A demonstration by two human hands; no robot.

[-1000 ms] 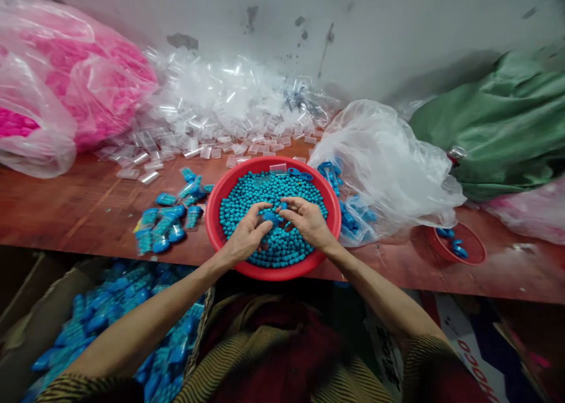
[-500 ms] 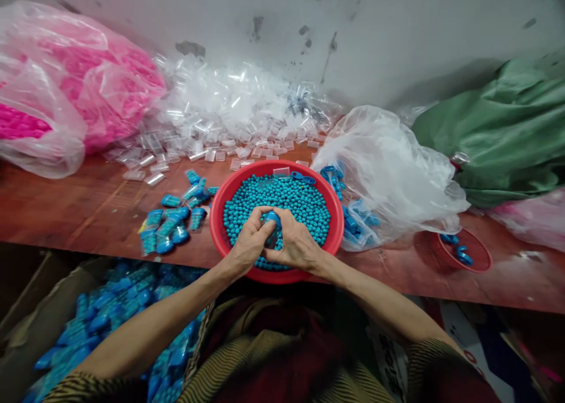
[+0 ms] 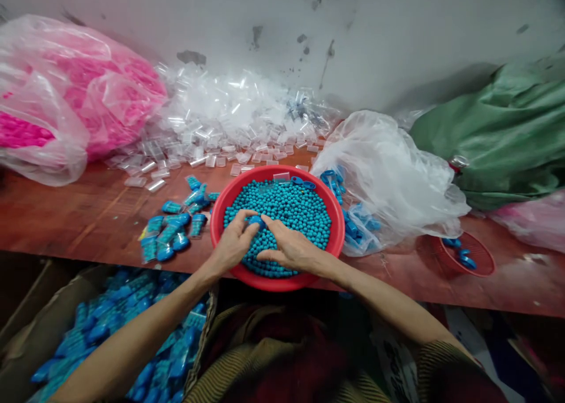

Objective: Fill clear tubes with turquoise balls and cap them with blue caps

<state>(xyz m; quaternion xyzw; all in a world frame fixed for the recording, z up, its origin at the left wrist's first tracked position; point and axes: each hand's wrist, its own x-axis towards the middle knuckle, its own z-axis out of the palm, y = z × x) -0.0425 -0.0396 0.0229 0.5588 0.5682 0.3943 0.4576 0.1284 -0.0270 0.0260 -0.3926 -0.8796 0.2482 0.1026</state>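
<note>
Near the middle of the frame, a small blue plastic piece sits above the turquoise beads that fill a red basin. The person's left hand has it pinched, thumb and index finger closed on its left side. The right hand is beside it, index fingertip at or very near its right edge; whether that tip actually touches cannot be told. The right thumb stands well away from the index finger, with beads showing in the gap, so those fingers are wide.

The piece looks glossy and rigid. It should be light and stiff, unlikely to dent under a normal pinch, but its smooth, rounded surface may turn or slip between dry fingertips. Its opposite sides look like the best hold, with the thumb facing the index finger; pressing on the curve from one side only could make it skid. Its underside is hidden, so whether it holds any beads cannot be told.

The beads look hard, light and quick to roll; scooping should suit them better than pinching singly. The clear plastic sleeves left of the basin seem thin-walled and slick, and are probably best taken lightly by their edges, since a hard squeeze might flex or crack them.
</note>
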